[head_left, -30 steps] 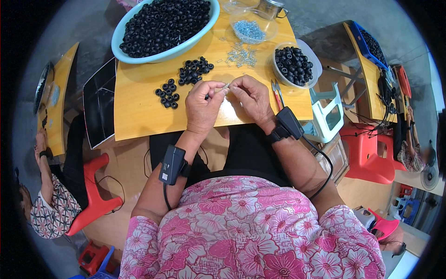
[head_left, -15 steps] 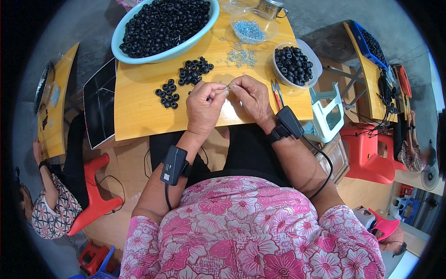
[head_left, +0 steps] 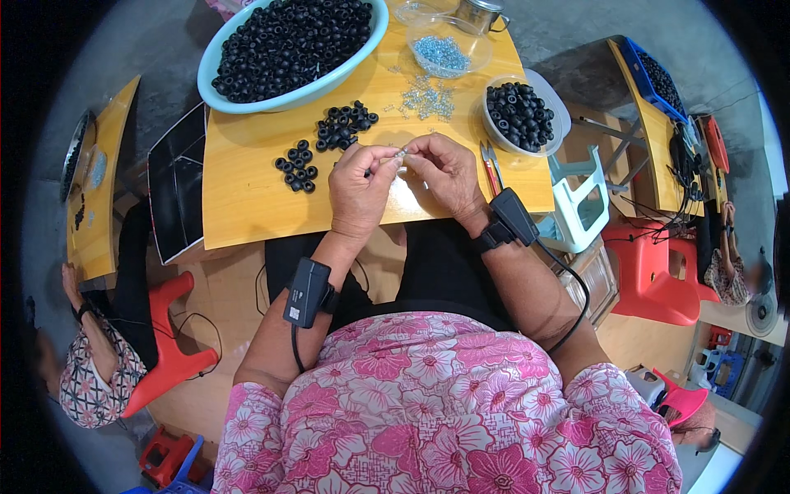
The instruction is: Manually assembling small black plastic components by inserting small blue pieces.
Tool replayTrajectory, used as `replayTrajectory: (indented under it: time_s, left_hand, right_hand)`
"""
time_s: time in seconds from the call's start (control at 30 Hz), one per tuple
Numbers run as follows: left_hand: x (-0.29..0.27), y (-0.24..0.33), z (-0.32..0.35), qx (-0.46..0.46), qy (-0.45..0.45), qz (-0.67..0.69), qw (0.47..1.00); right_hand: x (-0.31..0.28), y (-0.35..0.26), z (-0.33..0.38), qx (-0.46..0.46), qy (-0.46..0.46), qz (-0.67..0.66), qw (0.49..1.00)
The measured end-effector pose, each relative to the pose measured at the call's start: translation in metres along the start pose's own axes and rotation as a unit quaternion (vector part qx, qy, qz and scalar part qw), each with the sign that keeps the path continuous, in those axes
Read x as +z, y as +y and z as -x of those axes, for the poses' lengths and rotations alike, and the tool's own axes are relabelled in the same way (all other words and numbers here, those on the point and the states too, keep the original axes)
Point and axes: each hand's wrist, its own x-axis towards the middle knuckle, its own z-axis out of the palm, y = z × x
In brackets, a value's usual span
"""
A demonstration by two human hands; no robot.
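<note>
Above the near part of the yellow wooden table, my left hand (head_left: 360, 189) and my right hand (head_left: 449, 170) meet at the fingertips. Both pinch one tiny pale, shiny piece (head_left: 401, 153), too small to identify. Loose black ring-shaped parts (head_left: 298, 166) lie left of my left hand, with a further cluster of black parts (head_left: 342, 125) just beyond it. Tiny clear pieces (head_left: 428, 99) are scattered past my fingertips. To the right of my right hand lie two slim pointed tools, one with red handles (head_left: 491, 171).
A pale blue basin (head_left: 212, 95) heaped with black parts stands far left on the table (head_left: 247, 214). Clear tubs hold light-blue bits (head_left: 443, 54) and black parts (head_left: 520, 115). A metal mug (head_left: 479, 15) stands behind. Co-workers sit at both sides, beside red stools (head_left: 169, 354).
My fingertips shift slightly around the tiny piece, and more of it shows. The co-worker on the left has moved an arm and leaned back.
</note>
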Motion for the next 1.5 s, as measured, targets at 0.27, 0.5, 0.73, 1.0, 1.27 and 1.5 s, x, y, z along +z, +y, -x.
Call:
replayTrajectory:
  time_s: [0.27,0.5,0.73,1.0,1.27,1.5]
  left_hand:
    - [0.0028,-0.0021,0.0004,0.003,-0.004,0.015,1.0]
    - [0.0026,-0.001,-0.0001,0.002,-0.009,0.018,1.0]
    - [0.0026,-0.0039,-0.0006,0.02,-0.008,0.019,1.0]
    - [0.0021,-0.0037,-0.0012,0.022,-0.019,0.022,0.999]
    - [0.0015,-0.0049,-0.0013,0.006,-0.021,0.031,0.999]
    - [0.0017,-0.0046,-0.0017,0.0,-0.019,0.031,0.999]
  right_hand:
    - [0.0018,-0.0015,0.0007,0.004,0.008,-0.047,0.999]
    - [-0.0038,-0.0032,0.0005,-0.03,-0.02,0.01,0.999]
    - [0.0,-0.0014,-0.0003,-0.045,0.011,-0.02,0.999]
    - [0.0008,0.0015,0.0,-0.027,0.017,-0.034,0.999]
    - [0.0023,-0.0012,0.0007,-0.036,0.021,-0.014,0.999]
    - [0.003,-0.0012,0.0012,-0.041,0.025,-0.008,0.999]
